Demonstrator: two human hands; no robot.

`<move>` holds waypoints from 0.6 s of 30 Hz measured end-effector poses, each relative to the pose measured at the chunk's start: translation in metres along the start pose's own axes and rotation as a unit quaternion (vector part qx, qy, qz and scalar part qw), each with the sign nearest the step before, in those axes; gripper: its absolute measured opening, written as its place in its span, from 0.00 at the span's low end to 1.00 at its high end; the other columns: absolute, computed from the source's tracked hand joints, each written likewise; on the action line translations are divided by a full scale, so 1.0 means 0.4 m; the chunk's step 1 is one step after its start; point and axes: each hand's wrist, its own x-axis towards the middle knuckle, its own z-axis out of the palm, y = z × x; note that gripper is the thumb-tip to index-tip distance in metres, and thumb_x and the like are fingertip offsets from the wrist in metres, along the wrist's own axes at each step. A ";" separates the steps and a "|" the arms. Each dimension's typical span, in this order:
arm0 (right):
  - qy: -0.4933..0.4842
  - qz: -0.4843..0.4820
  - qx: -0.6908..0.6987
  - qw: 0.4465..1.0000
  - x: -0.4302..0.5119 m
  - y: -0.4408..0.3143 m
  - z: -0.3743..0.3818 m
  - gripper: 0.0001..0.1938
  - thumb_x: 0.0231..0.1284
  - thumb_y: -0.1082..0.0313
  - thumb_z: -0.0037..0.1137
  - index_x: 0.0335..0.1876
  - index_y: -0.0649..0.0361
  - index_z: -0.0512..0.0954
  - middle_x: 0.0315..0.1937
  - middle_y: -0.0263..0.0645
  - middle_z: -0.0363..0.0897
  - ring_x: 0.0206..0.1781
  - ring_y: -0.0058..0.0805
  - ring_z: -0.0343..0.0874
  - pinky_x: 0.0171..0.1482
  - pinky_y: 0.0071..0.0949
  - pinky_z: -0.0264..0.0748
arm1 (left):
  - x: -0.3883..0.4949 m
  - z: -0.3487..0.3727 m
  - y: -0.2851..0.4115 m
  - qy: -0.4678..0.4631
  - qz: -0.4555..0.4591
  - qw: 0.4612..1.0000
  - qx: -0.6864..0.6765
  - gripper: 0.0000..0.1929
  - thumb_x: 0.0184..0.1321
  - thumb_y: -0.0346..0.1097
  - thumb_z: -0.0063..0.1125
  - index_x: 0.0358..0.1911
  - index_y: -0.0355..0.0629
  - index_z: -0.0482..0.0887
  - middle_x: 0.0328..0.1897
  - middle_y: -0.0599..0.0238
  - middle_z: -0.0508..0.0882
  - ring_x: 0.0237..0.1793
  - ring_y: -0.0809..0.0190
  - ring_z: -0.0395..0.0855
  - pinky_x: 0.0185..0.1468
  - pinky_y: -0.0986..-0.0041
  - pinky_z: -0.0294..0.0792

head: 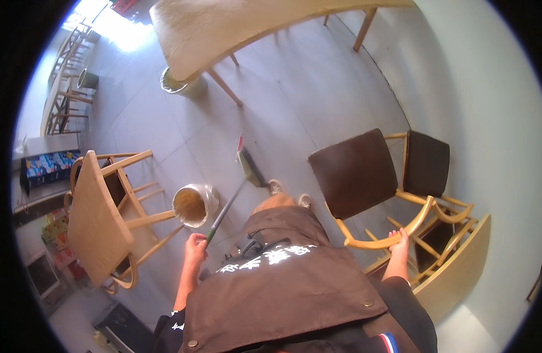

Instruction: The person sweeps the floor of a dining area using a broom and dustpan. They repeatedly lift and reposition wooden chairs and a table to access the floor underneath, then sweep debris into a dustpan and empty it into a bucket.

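Observation:
My left hand [197, 246] is closed around the green grip of a long-handled tool, whose pole [228, 204] slants up and away over the floor. At its far end is a broom or dustpan head [250, 169], pale with a dark side; its exact kind is unclear. A lined waste bin [193, 206] stands just left of the pole. On the right, my right hand [400, 240] grips the curved wooden backrest [372, 242] of a chair with a dark brown seat [357, 172]. A brown apron bearing writing covers my front.
A second dark-seated chair [425, 163] is beside the held one, near the wall. A wooden table [461, 264] stands close on the right, another table [99, 220] with chairs on the left. Ahead are a long table [253, 22] and another lined bin [187, 86].

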 end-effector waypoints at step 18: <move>0.142 -0.126 -0.386 0.903 0.115 0.069 -0.264 0.26 0.50 0.63 0.55 0.56 0.66 0.68 0.52 0.50 0.71 0.51 0.44 0.73 0.52 0.42 0.68 | -0.048 -0.077 0.064 0.006 0.056 0.998 0.036 0.11 0.52 0.30 0.52 0.39 0.38 0.75 0.21 0.63 0.78 0.13 0.68 0.73 0.16 0.76 0.64</move>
